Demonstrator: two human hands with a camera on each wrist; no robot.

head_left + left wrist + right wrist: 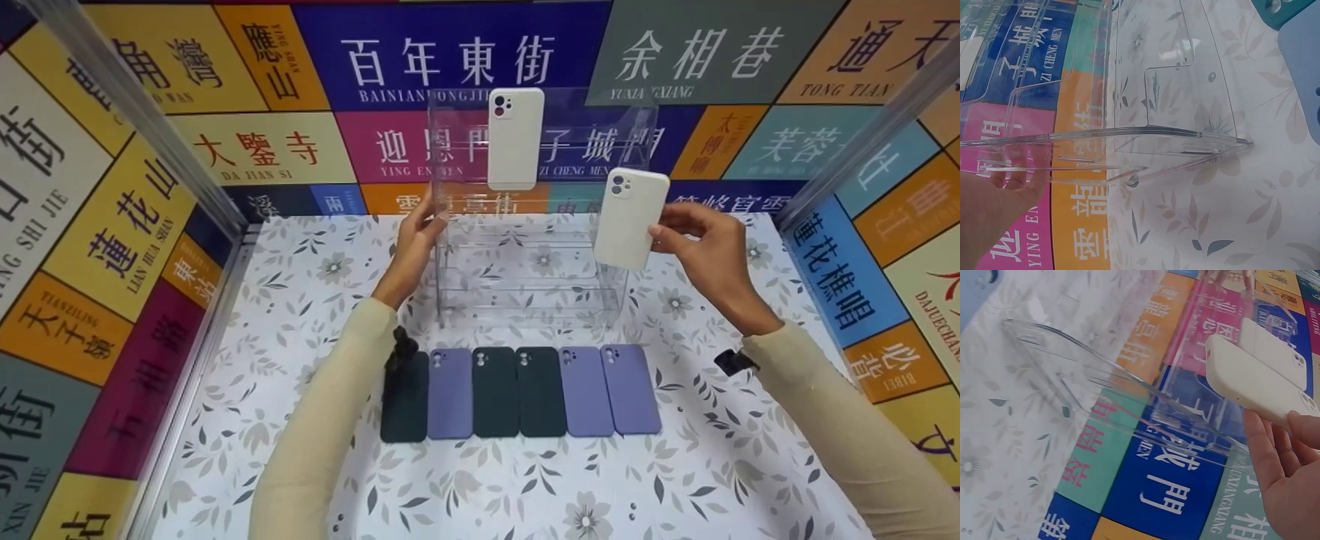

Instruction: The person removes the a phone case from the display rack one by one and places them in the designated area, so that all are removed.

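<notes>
My right hand (709,236) pinches a white phone case (631,217) by its edge, thumb on one side and fingers on the other. The case is upright, back outward, in front of the right side of a clear tiered display stand (525,289). A second white phone case (515,139) stands on the stand's upper tier, left of the held one. My left hand (418,244) grips the stand's left side panel, its fingers showing through the clear plastic in the left wrist view.
In front of the stand lies a row of dark green phone cases (496,392) and purple phone cases (450,394), side by side on the flower-patterned tabletop (585,487). Printed sign panels (457,52) wall in the back and both sides.
</notes>
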